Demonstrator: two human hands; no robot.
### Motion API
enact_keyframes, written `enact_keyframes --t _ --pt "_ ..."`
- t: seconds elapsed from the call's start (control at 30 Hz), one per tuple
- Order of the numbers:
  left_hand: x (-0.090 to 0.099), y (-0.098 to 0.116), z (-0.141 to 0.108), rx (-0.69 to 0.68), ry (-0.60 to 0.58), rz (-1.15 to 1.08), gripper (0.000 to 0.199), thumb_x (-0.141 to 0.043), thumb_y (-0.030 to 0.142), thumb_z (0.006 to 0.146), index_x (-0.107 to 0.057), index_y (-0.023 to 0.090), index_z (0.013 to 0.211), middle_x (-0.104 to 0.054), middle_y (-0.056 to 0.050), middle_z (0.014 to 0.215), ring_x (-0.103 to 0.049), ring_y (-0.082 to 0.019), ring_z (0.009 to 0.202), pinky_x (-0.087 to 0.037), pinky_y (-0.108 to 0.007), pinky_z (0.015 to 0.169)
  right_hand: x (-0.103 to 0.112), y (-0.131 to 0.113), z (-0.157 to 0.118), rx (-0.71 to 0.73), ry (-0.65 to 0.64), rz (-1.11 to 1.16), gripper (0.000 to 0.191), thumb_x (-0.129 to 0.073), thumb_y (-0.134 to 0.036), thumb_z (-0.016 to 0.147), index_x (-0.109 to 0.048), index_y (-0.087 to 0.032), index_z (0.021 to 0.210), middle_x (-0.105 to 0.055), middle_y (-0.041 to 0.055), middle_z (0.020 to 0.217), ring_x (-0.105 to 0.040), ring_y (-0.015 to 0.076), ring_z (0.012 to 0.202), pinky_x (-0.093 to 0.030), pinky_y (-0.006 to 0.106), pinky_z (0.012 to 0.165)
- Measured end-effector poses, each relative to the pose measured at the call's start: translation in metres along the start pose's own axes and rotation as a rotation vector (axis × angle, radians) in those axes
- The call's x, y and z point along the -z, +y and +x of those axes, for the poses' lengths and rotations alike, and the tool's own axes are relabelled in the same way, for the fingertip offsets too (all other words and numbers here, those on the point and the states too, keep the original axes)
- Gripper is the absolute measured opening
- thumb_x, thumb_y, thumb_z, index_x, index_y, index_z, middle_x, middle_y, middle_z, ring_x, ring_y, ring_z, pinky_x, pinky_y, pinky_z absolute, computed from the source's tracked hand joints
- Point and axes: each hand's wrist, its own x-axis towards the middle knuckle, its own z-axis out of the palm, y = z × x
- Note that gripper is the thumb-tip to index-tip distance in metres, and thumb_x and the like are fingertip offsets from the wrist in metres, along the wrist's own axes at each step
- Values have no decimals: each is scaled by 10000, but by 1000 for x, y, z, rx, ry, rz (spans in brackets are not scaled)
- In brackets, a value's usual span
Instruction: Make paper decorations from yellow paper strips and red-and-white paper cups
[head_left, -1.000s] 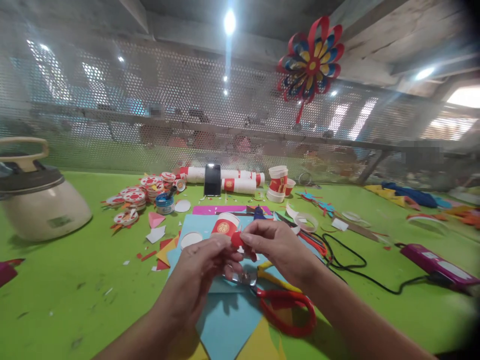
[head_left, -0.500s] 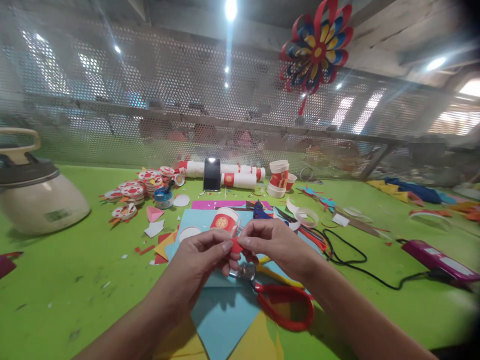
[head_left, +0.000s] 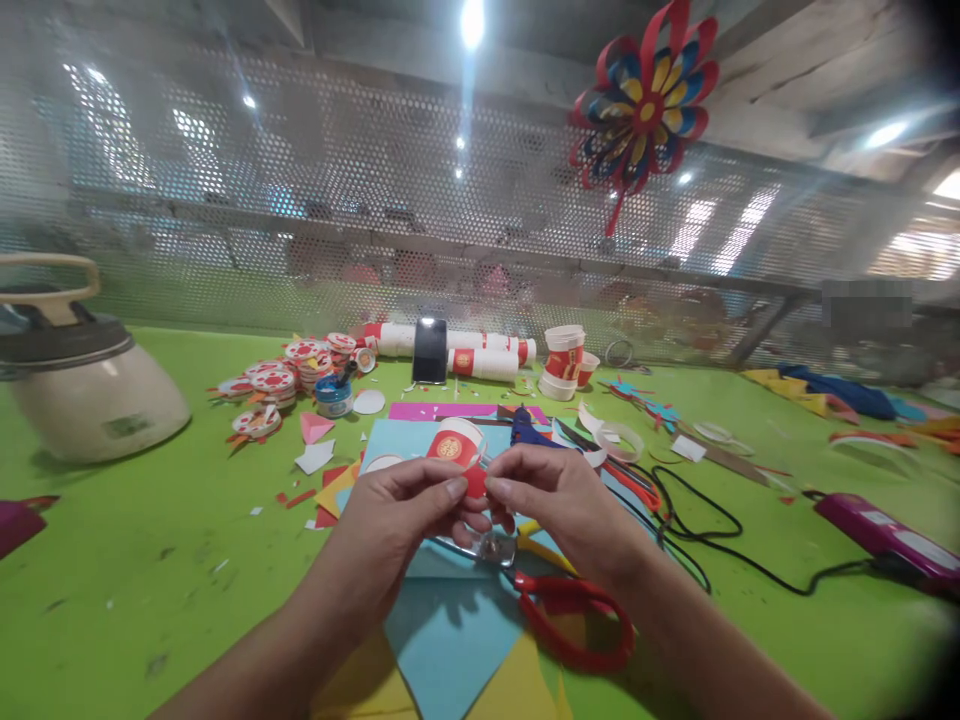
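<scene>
A small piece of red paper (head_left: 475,484) is pinched between the fingertips of my left hand (head_left: 409,520) and my right hand (head_left: 551,490). Both hands are closed and meet over a stack of light blue paper (head_left: 442,625). Just behind them a red and white paper cup (head_left: 455,440) lies tilted on its side. Scissors (head_left: 577,620) with red and yellow handles rest on the blue paper below my hands, their blades partly covered by my fingers. A blue glue gun (head_left: 527,428) lies behind my right hand.
On the green table (head_left: 187,600), a beige kettle (head_left: 97,400) stands left. Decorated white discs (head_left: 274,385), a blue jar (head_left: 332,396), a black phone (head_left: 430,350) and stacked cups (head_left: 564,360) sit farther back. A purple power strip (head_left: 885,535) with black cord lies right.
The whole view has shifted slightly, so things appear a little farther right. The red paper stays pinched in both hands and now shows more of its rounded shape.
</scene>
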Motion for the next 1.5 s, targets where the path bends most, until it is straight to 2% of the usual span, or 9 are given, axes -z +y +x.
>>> enact_keyframes --t 0.23,0.57,0.7,0.8,0.87,0.97,1.07,1.4,1.5 --pt "4 -2 -1 -37 -20 -54 242 -522 259 843 -708 106 835 -678 -98 773 -584 -152 644 -469 -257 588 -3 3 0 -28 24 41 135 -656 -269 807 -646 -138 780 -592 1 665 -509 96 581 -413 245 576" --pt "2 -9 1 -12 38 29 120 -693 236 743 -698 129 798 -642 -35 691 -560 -112 647 -445 -204 588 -5 2 1 -21 35 -50 192 -646 -329 803 -637 -142 759 -590 -6 659 -505 98 579 -422 243 573" --pt "4 -2 1 15 130 13 141 -707 244 728 -676 121 789 -649 -42 718 -579 -119 666 -444 -191 554 4 -8 -3 -7 33 -291 199 -560 -321 858 -633 -152 784 -581 5 673 -522 118 619 -433 259 595" --pt "4 6 1 18 177 -33 144 -709 226 720 -655 117 796 -666 -62 779 -604 -134 686 -433 -176 495 17 -15 -16 -5 -24 -738 174 -512 -287 878 -633 -171 830 -598 35 779 -536 152 716 -439 300 669" --pt "4 10 1 0 175 -49 144 -699 225 727 -648 115 806 -677 -77 810 -616 -139 681 -427 -170 463 26 -16 -30 -6 -108 -1053 148 -504 -248 872 -622 -182 932 -580 63 895 -529 177 781 -432 343 728" --pt "5 14 0 -20 150 -53 151 -679 241 750 -639 116 825 -693 -94 804 -630 -142 644 -430 -173 445 32 -12 -49 -41 -270 -1254 258 -518 -184 839 -573 -213 1089 -551 85 993 -503 225 951 -418 368 812" --pt "5 15 -1 -58 131 -58 154 -671 247 761 -629 131 853 -700 -83 768 -630 -136 598 -420 -170 425 29 -6 -58 -64 -323 -1305 333 -509 -134 808 -539 -232 1125 -545 77 973 -506 224 938 -421 348 784" --pt "8 15 1 -103 173 -12 109 -664 212 764 -634 108 773 -664 -44 667 -568 -85 556 -408 -153 453 27 15 -55 -162 -294 -1304 525 -552 -100 693 -485 -275 1184 -551 67 958 -554 216 828 -339 285 630" --pt "8 16 0 -109 192 5 109 -658 213 768 -630 109 754 -658 -41 656 -560 -83 546 -398 -155 450 24 16 -52 -170 -286 -1309 445 -547 -120 698 -526 -256 1121 -570 69 942 -553 226 835 -346 293 653"
